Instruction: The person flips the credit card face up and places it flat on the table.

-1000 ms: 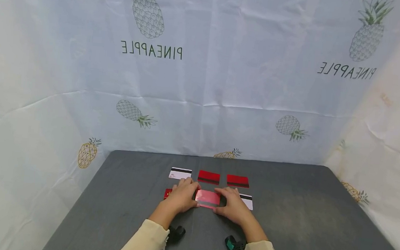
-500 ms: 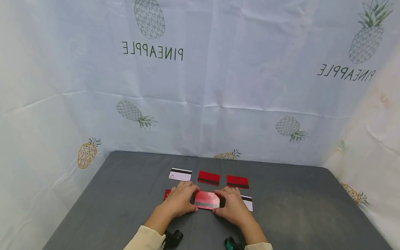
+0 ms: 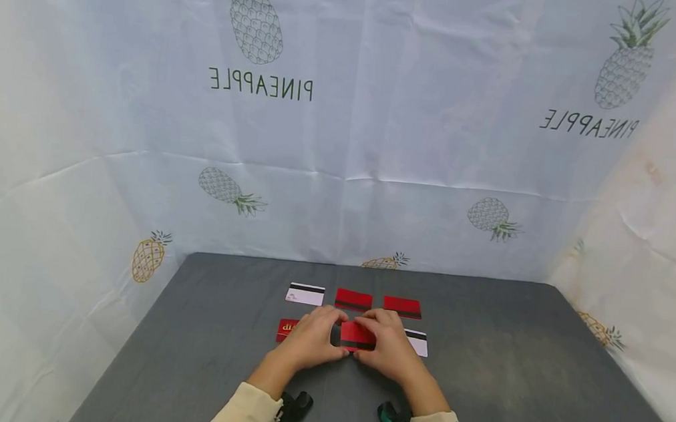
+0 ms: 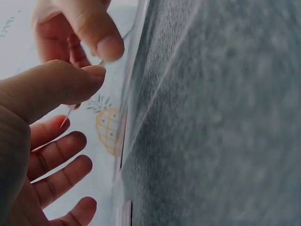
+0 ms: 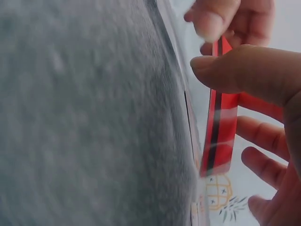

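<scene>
A red magnetic-stripe card point(image 3: 357, 333) with a black stripe is between my two hands, in front of the middle card of the back row. My left hand point(image 3: 316, 340) pinches it by its left end, thumb at the near edge and fingertips at the far edge. On the other side my right hand point(image 3: 389, 349) pinches it too. In the right wrist view the card point(image 5: 223, 127) stands off the table, its striped face showing past my right thumb. Only its thin edge shows in the left wrist view, where the remaining left fingers spread apart loosely.
Behind the hands lie a white striped card point(image 3: 305, 294) and two red striped cards, one in the middle point(image 3: 354, 299) and one on the right point(image 3: 402, 307). A red card with gold lettering point(image 3: 286, 330) and a white card point(image 3: 417, 342) flank the hands on the grey table point(image 3: 511, 373).
The red card between the hands has tilted, so its glare is gone and the stripe shows dark. Both hands are closer together; the left has moved right, uncovering more of the gold-lettered card.
</scene>
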The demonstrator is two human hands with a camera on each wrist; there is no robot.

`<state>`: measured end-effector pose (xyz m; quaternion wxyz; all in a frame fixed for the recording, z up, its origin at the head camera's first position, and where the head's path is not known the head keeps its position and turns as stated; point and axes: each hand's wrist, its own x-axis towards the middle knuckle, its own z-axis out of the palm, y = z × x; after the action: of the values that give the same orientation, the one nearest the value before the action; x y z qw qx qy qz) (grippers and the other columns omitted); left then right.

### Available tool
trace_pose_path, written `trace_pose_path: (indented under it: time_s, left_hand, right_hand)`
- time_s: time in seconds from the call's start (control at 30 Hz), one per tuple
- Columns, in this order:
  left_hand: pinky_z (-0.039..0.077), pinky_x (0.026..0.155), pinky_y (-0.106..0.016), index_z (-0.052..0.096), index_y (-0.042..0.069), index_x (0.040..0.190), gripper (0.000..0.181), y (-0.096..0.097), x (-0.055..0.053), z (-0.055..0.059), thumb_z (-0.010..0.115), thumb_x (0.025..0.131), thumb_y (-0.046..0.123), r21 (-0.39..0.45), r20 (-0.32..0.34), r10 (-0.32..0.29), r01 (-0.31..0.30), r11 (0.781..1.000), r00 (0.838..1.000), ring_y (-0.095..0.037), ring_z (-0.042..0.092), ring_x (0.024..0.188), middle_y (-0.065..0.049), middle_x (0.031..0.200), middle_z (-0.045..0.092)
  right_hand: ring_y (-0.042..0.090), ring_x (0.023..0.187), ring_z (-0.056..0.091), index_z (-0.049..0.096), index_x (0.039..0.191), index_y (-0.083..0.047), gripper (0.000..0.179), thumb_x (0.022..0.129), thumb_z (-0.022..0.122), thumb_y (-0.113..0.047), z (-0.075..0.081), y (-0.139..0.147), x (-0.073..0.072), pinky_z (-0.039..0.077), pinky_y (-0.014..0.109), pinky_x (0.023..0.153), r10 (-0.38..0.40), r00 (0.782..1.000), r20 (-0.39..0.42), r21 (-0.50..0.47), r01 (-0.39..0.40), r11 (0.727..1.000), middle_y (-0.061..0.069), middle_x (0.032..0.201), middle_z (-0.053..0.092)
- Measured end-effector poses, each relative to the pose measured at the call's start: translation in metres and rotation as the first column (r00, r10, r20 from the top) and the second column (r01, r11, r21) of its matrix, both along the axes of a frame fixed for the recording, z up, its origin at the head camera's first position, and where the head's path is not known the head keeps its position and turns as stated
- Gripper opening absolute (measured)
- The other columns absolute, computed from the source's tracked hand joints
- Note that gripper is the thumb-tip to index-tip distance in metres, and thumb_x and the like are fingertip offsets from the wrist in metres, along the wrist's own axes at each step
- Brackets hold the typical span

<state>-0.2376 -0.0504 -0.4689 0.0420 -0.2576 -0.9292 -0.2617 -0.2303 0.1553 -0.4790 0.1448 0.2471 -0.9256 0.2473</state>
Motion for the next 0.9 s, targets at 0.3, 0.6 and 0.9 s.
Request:
trace_pose_path:
  time_s: [0.3, 0.6, 0.9]
  left_hand:
    - [0.049, 0.090, -0.044, 0.060, 0.018, 0.120, 0.050, 0.0037, 0.0028, -0.0006, 0.081, 0.078, 0.036, 0.005, -0.045, -0.001, 0.001, 1.000, 0.999, -0.015, 0.056, 0.105, 0.005, 0.111, 0.062]
    - [0.049, 0.096, -0.048, 0.055, 0.017, 0.132, 0.069, 0.0005, 0.0024, 0.0002, 0.086, 0.073, 0.034, 0.025, 0.070, 0.023, -0.025, 0.999, 0.997, -0.018, 0.055, 0.111, 0.000, 0.121, 0.061]
    - [0.048, 0.099, -0.047, 0.050, 0.017, 0.140, 0.076, -0.0013, 0.0001, -0.0044, 0.085, 0.074, 0.031, 0.015, 0.042, 0.017, -0.017, 1.000, 0.999, -0.021, 0.054, 0.115, -0.002, 0.127, 0.059]
  right_hand:
    - [0.019, 0.102, 0.051, 0.070, 0.119, -0.018, 0.056, 0.068, 0.089, -0.028, 0.0008, -0.0067, 0.0026, 0.044, 0.048, 0.094, -0.018, 0.999, -0.041, 0.020, 0.019, 1.000, -0.001, 0.114, 0.062]
    - [0.022, 0.107, 0.060, 0.066, 0.122, -0.017, 0.058, 0.069, 0.089, -0.021, 0.0046, -0.0058, 0.0033, 0.041, 0.062, 0.098, -0.069, 0.996, -0.047, -0.057, 0.067, 0.996, 0.000, 0.115, 0.064]
    - [0.014, 0.096, 0.067, 0.059, 0.126, -0.017, 0.059, 0.073, 0.084, -0.010, 0.0075, -0.0072, 0.0063, 0.034, 0.065, 0.105, 0.013, 0.999, 0.038, -0.201, -0.005, 0.979, -0.001, 0.116, 0.065]
